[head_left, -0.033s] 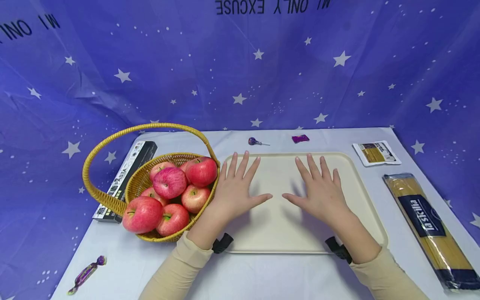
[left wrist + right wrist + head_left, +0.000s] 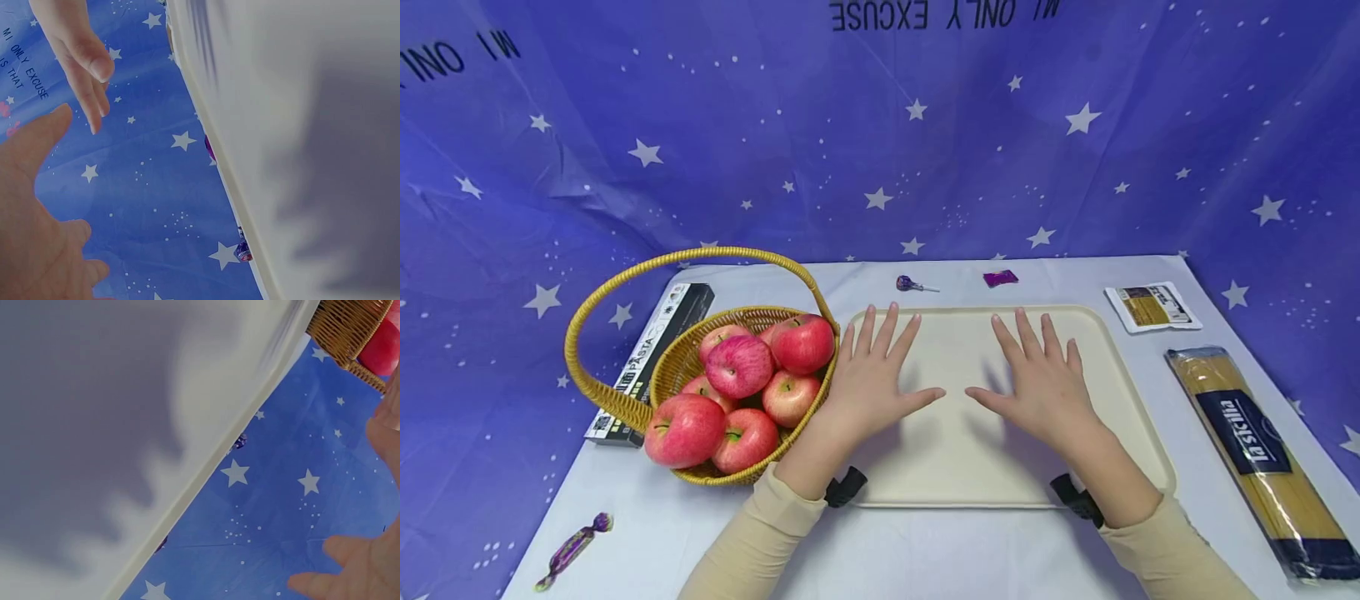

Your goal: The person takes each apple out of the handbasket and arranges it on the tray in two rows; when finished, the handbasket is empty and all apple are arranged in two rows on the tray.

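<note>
tray (image 2: 970, 467): cream | basket (image 2: 674, 371): golden, woven | apples (image 2: 740, 365): red | backdrop (image 2: 962, 175): blue-purple, white stars | tablecloth (image 2: 955, 554): white | sleeves (image 2: 748, 533): beige

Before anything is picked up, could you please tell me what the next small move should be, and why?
I would probably move the left hand toward the apples in the basket: its spread fingers hold nothing, it hovers over the tray close beside the basket, and it is nearer than the right hand.

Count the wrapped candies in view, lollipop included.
3: a lollipop and a small purple candy beyond the tray, and a twist-wrapped candy at the table's near left. Some may be hidden behind the basket.
</note>
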Available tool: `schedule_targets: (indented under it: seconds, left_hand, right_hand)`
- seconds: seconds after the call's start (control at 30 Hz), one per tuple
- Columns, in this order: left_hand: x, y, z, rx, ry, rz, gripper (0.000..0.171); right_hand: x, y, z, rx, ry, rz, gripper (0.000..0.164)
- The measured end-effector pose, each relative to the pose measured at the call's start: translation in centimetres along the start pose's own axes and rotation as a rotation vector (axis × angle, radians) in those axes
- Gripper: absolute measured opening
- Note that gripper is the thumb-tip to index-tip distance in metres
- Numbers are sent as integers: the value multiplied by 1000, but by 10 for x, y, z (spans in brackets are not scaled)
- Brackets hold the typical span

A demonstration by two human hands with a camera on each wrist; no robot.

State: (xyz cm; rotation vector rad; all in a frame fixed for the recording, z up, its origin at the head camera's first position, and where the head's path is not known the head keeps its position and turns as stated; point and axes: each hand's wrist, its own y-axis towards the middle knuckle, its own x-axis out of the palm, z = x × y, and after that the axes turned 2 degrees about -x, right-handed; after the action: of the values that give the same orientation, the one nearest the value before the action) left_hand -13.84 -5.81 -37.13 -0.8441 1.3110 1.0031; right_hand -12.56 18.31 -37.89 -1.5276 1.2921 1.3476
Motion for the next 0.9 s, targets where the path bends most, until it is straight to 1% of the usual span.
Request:
schedule_targets:
  seconds: [0.3,0.47,0.6,0.73,0.8,0.9]
  left_hand:
    - [3,-2,1,15,-29,-9,96]
    - [2,-3,0,8,-15,-9,96]
    - [2,-7,-1,4,5,-3,96]
    - [1,-15,-4,-13,23,28,96]
    - [-1,-22,-7,-26,20,60,96]
    - [-8,-35,-13,-45,-18,122,96]
  right_hand:
    - [4,-3,3,13,7,-10,101]
    - [3,-4,2,2,3,-11,102]
    - [2,-3,-1,-7,1,-16,101]
    - [2,1,-9,-30,2,-3,100]
    - [1,3,-14,-49,10,10,99]
    - [-1,8,-24,-87,30,35,98]
